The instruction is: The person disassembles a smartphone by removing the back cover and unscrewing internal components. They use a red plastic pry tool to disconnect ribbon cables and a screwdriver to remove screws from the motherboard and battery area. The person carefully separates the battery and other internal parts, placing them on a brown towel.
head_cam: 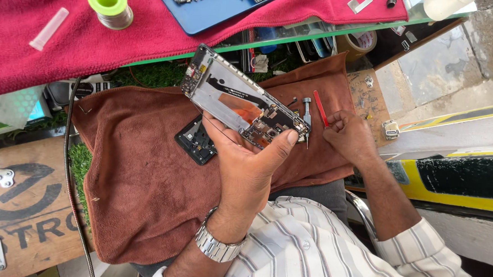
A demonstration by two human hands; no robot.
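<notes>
My left hand [251,161] holds an opened phone frame [237,98] with bare circuit parts, tilted above a brown towel [143,178] on my lap. My right hand [348,135] rests on the towel's right side, fingers curled around a small part too tiny to make out. Just left of that hand lie a red-handled tool [320,107] and a small screwdriver [306,116]. A dark phone part [195,143] lies on the towel under the frame.
A red cloth [65,50] covers the bench above, carrying a green solder spool [110,3], a clear plastic tube [49,28] and a blue tray [208,7] of parts. A wooden board [18,199] sits at left. A black cable [68,163] hangs beside the towel.
</notes>
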